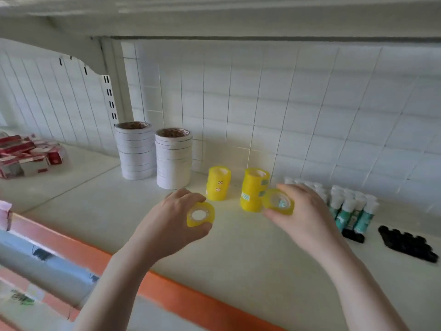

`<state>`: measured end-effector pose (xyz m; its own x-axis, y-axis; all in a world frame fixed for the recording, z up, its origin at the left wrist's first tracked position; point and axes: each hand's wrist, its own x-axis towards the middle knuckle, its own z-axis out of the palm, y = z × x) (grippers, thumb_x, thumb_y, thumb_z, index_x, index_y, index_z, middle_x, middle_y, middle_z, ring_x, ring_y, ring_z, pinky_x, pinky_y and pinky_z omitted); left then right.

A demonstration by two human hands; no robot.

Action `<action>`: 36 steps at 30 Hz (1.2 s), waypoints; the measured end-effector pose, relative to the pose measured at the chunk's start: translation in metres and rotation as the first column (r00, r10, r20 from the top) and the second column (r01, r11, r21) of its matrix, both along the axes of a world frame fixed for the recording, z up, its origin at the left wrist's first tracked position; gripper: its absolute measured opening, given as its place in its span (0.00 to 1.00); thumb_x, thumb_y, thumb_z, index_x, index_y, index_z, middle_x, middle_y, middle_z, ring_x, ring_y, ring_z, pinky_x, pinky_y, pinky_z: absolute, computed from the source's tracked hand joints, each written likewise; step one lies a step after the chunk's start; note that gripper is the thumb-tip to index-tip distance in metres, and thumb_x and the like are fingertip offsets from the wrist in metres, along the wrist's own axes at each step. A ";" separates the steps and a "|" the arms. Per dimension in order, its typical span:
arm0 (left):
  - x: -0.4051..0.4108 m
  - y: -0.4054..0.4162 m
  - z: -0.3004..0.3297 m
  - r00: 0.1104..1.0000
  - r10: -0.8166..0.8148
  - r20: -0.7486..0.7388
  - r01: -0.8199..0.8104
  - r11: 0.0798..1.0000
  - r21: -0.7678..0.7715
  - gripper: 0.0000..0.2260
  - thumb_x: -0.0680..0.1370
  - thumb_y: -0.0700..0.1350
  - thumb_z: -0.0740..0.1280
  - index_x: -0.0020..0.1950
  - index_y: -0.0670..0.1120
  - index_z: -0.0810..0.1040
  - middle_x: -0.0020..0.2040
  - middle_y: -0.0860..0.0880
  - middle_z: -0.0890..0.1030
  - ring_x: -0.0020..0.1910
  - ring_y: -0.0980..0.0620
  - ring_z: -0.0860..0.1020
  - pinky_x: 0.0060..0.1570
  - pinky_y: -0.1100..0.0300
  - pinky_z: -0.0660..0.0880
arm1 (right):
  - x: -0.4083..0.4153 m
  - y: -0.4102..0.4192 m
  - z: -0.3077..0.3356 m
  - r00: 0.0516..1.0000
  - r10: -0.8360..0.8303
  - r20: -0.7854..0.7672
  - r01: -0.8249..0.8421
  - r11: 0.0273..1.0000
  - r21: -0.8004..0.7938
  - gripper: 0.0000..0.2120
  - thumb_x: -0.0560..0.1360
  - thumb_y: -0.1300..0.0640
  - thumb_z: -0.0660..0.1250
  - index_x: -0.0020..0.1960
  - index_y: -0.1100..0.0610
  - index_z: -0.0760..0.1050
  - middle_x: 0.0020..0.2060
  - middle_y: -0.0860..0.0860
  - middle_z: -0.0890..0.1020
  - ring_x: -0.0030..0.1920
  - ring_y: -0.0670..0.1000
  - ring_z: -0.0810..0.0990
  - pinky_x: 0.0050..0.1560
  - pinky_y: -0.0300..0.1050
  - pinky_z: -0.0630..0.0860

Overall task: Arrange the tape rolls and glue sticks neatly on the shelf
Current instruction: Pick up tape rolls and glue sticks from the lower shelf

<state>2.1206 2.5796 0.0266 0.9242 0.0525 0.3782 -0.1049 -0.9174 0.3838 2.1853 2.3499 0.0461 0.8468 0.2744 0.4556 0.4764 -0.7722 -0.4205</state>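
Two bare hands each hold a yellow tape roll above a white shelf stocked with tape and glue sticks.

From left to right: red and white boxes lie in a loose heap at the far left; two tall stacks of white tape rolls stand side by side near the tiled back wall; the left hand grips a yellow tape roll, fingers curled round its rim, hole facing the camera; two short stacks of yellow tape rolls stand upright behind; the right hand pinches another yellow roll, just beside the right-hand stack; upright glue sticks with white caps and teal bodies stand in rows; small black items, too blurred to identify, lie at the far right.
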 end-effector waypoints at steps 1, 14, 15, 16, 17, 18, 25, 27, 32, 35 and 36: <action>0.005 0.015 -0.001 1.000 -0.013 -0.009 0.013 1.000 -0.005 0.23 0.71 0.56 0.70 0.64 0.53 0.73 0.59 0.55 0.73 0.56 0.54 0.73 0.51 0.64 0.67 | 0.004 0.013 0.003 1.000 -0.008 -0.006 0.008 1.000 0.001 0.26 0.68 0.50 0.74 0.64 0.54 0.74 0.56 0.52 0.78 0.60 0.54 0.73 0.55 0.42 0.64; 0.053 0.083 -0.036 0.992 -0.124 -0.030 0.118 0.980 -0.161 0.33 0.62 0.68 0.57 0.63 0.55 0.74 0.54 0.60 0.72 0.54 0.57 0.74 0.50 0.61 0.72 | 0.083 0.119 0.029 0.994 0.032 -0.106 -0.055 0.974 -0.220 0.32 0.69 0.47 0.72 0.70 0.52 0.67 0.67 0.50 0.72 0.66 0.51 0.70 0.61 0.42 0.65; 0.054 0.083 -0.040 0.991 -0.129 -0.031 0.122 0.977 -0.173 0.34 0.62 0.68 0.55 0.63 0.55 0.74 0.55 0.60 0.73 0.54 0.57 0.74 0.50 0.62 0.72 | 0.088 0.123 0.030 0.991 0.046 -0.123 -0.075 0.966 -0.248 0.33 0.69 0.47 0.73 0.70 0.52 0.67 0.67 0.51 0.72 0.66 0.52 0.70 0.61 0.43 0.66; 0.056 0.083 -0.042 0.990 -0.136 -0.037 0.127 0.977 -0.174 0.35 0.61 0.68 0.54 0.64 0.55 0.74 0.56 0.59 0.73 0.55 0.57 0.74 0.50 0.63 0.71 | 0.094 0.127 0.030 0.989 0.058 -0.136 -0.093 0.958 -0.271 0.33 0.69 0.46 0.73 0.70 0.52 0.67 0.67 0.51 0.72 0.66 0.52 0.70 0.61 0.43 0.67; 0.057 0.083 -0.043 0.989 -0.143 -0.042 0.134 0.976 -0.170 0.35 0.61 0.68 0.54 0.64 0.55 0.74 0.56 0.58 0.73 0.55 0.57 0.74 0.51 0.63 0.71 | 0.099 0.131 0.030 0.987 0.064 -0.149 -0.106 0.950 -0.294 0.33 0.68 0.46 0.73 0.70 0.52 0.67 0.67 0.51 0.73 0.66 0.53 0.71 0.61 0.43 0.67; 0.059 0.083 -0.043 0.988 -0.149 -0.042 0.140 0.976 -0.169 0.35 0.61 0.68 0.54 0.64 0.55 0.73 0.57 0.58 0.73 0.56 0.57 0.74 0.51 0.63 0.71 | 0.103 0.134 0.029 0.984 0.068 -0.163 -0.117 0.941 -0.317 0.34 0.68 0.46 0.73 0.70 0.52 0.67 0.67 0.52 0.72 0.66 0.53 0.70 0.61 0.43 0.67; 0.063 0.088 -0.048 0.978 -0.198 -0.058 0.186 0.967 -0.172 0.34 0.62 0.68 0.55 0.64 0.56 0.73 0.56 0.58 0.73 0.55 0.59 0.72 0.52 0.65 0.70 | 0.119 0.136 0.028 0.956 0.072 -0.286 -0.171 0.926 -0.337 0.34 0.67 0.48 0.75 0.70 0.52 0.68 0.66 0.51 0.74 0.65 0.51 0.72 0.59 0.40 0.67; 0.064 0.090 -0.048 0.978 -0.197 -0.063 0.184 0.969 -0.167 0.34 0.61 0.68 0.54 0.65 0.57 0.72 0.57 0.59 0.72 0.56 0.60 0.72 0.53 0.64 0.70 | 0.121 0.134 0.030 0.947 0.080 -0.311 -0.185 0.927 -0.326 0.34 0.67 0.50 0.75 0.70 0.53 0.68 0.65 0.51 0.74 0.64 0.50 0.72 0.58 0.39 0.67; 0.065 0.090 -0.049 0.976 -0.207 -0.067 0.194 0.967 -0.162 0.34 0.61 0.68 0.54 0.65 0.58 0.72 0.56 0.60 0.72 0.55 0.61 0.70 0.52 0.66 0.69 | 0.125 0.134 0.031 0.930 0.101 -0.353 -0.228 0.912 -0.341 0.32 0.67 0.54 0.75 0.68 0.53 0.70 0.62 0.50 0.76 0.60 0.50 0.74 0.54 0.38 0.69; 0.065 0.089 -0.050 0.976 -0.208 -0.060 0.196 0.967 -0.162 0.34 0.62 0.68 0.55 0.64 0.57 0.73 0.56 0.61 0.72 0.55 0.62 0.71 0.51 0.66 0.69 | 0.127 0.134 0.031 0.928 0.110 -0.356 -0.238 0.910 -0.339 0.31 0.66 0.54 0.75 0.67 0.53 0.71 0.60 0.51 0.77 0.59 0.50 0.75 0.52 0.37 0.69; 0.065 0.089 -0.050 0.976 -0.210 -0.060 0.198 0.967 -0.161 0.34 0.62 0.68 0.55 0.64 0.57 0.73 0.56 0.60 0.72 0.55 0.61 0.71 0.51 0.66 0.69 | 0.128 0.134 0.031 0.928 0.111 -0.356 -0.239 0.910 -0.340 0.31 0.66 0.54 0.76 0.68 0.53 0.71 0.61 0.50 0.77 0.59 0.50 0.75 0.54 0.38 0.69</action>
